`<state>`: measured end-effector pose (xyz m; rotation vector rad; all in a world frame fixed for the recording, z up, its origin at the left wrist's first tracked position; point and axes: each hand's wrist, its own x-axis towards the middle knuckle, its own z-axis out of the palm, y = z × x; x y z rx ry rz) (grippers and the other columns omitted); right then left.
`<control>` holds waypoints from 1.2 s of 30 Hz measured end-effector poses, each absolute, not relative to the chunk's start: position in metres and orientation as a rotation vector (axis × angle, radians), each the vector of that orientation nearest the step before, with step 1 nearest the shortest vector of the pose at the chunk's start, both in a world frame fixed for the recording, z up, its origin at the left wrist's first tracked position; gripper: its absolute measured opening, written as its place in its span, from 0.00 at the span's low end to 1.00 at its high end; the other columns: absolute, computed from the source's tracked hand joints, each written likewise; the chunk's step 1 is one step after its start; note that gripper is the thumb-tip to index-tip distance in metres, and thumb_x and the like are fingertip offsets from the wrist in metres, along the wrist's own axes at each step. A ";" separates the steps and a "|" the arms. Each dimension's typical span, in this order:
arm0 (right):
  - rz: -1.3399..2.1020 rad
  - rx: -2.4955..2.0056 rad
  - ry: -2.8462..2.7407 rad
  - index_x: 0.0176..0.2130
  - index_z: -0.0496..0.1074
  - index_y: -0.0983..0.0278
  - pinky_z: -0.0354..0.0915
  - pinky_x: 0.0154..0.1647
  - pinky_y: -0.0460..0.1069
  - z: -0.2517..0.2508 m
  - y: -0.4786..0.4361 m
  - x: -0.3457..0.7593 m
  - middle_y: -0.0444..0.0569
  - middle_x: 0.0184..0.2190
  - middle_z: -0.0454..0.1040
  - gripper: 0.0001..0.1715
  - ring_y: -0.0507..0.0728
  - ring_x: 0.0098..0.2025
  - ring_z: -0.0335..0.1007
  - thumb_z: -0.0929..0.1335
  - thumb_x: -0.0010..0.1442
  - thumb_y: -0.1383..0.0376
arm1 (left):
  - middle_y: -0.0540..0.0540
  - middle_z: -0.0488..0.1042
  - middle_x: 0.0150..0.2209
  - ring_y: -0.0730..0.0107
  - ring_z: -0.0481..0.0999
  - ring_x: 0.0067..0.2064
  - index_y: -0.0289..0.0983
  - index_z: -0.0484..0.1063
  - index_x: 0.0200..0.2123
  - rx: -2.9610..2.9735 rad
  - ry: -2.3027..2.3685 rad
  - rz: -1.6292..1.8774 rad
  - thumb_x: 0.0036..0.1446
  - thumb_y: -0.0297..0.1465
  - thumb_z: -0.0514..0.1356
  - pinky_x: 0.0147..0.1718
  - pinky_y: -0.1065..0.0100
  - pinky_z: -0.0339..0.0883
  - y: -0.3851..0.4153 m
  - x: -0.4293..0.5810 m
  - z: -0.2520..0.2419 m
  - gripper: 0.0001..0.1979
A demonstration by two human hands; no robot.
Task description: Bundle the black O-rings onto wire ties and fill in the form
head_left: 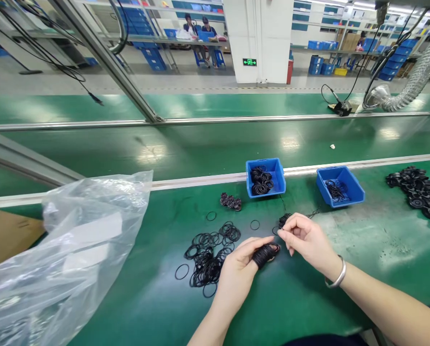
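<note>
Head view: the left hand (236,274) curls around a thick bundle of black rubber O-rings (264,254) looped over its fingers; the right hand (307,242) pinches thumb to forefinger, too finely to tell if it holds a ring. A loose heap of O-rings (208,264) lies unbundled on the green table (348,274), while bundled rings already sit in a blue plastic bin (276,178) and a second blue bin (352,190).
</note>
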<state>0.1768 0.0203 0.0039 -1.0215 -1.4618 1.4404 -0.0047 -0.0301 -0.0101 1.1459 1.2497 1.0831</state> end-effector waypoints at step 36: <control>2.114 -1.054 -1.438 0.33 0.75 0.67 0.66 0.21 0.43 -0.004 0.010 0.183 0.43 0.22 0.74 0.22 0.47 0.19 0.67 0.75 0.53 0.51 | 0.45 0.79 0.41 0.69 0.79 0.44 0.39 0.73 0.46 2.136 1.252 1.110 0.60 0.19 0.54 0.45 0.71 0.74 -0.035 -0.017 -0.014 0.15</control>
